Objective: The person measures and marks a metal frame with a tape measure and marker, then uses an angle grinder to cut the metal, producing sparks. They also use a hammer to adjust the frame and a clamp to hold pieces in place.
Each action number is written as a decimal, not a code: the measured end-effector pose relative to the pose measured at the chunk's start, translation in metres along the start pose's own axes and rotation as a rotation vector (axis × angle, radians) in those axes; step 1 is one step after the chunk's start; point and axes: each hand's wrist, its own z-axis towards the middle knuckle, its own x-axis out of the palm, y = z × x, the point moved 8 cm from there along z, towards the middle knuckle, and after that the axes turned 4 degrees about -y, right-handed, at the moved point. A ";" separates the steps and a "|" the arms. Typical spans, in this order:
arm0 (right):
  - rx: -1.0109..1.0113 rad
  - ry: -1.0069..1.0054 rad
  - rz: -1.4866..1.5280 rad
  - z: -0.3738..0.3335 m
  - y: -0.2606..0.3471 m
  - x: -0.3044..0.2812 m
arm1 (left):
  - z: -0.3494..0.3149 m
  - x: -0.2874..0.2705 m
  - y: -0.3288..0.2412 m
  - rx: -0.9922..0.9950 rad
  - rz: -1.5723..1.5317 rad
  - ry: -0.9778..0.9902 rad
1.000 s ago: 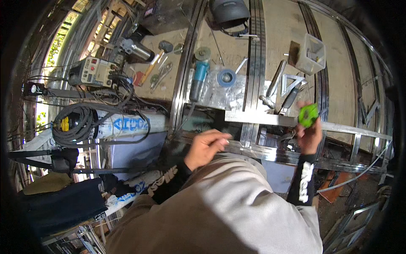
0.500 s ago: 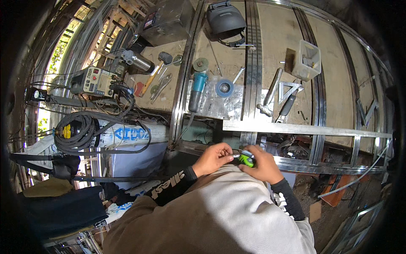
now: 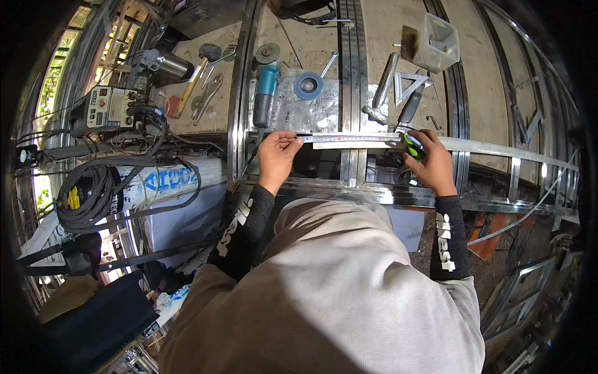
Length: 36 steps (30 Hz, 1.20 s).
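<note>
Across the workbench I hold a tape measure with its blade (image 3: 355, 137) drawn out between my two hands. My left hand (image 3: 277, 161) pinches the blade's end between thumb and fingers. My right hand (image 3: 435, 167) is closed round the green and black tape measure case (image 3: 413, 147). Along a light metal bar (image 3: 498, 148) the blade stretches, close over its left part; whether it touches the bar I cannot tell. The bar lies across the steel frame (image 3: 352, 81) and runs off to the right.
Beyond my hands lie a teal angle grinder (image 3: 266, 87), a blue disc (image 3: 308, 86), a hammer (image 3: 381, 93) and a triangular metal square (image 3: 408, 86). A clear plastic box (image 3: 437, 43) stands farther back. At left are a welding machine (image 3: 111, 107) and coiled cables (image 3: 90, 193).
My hands have moved forward from near my body and spread apart, drawing the tape blade out between them over the bar. The view has shifted slightly.
</note>
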 end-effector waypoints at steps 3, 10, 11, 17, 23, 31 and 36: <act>0.024 0.012 -0.021 0.002 -0.006 0.001 | -0.002 0.016 -0.004 0.025 0.036 0.050; 0.052 0.105 -0.085 -0.002 -0.017 0.014 | -0.005 0.016 0.019 -0.006 -0.020 -0.006; 0.055 0.110 -0.091 -0.002 -0.017 0.014 | -0.007 0.012 0.023 -0.031 -0.100 -0.032; -0.028 0.142 -0.048 0.007 -0.007 0.012 | -0.108 0.088 0.054 -0.866 -0.670 0.480; -0.052 0.186 -0.016 0.013 -0.001 0.019 | -0.084 0.161 0.054 -0.797 -0.854 0.320; -0.018 0.216 -0.038 0.012 -0.003 0.030 | -0.071 0.184 0.066 -0.712 -0.918 0.160; -0.013 0.205 -0.034 0.013 0.011 0.036 | -0.074 0.189 0.063 -0.686 -0.983 0.048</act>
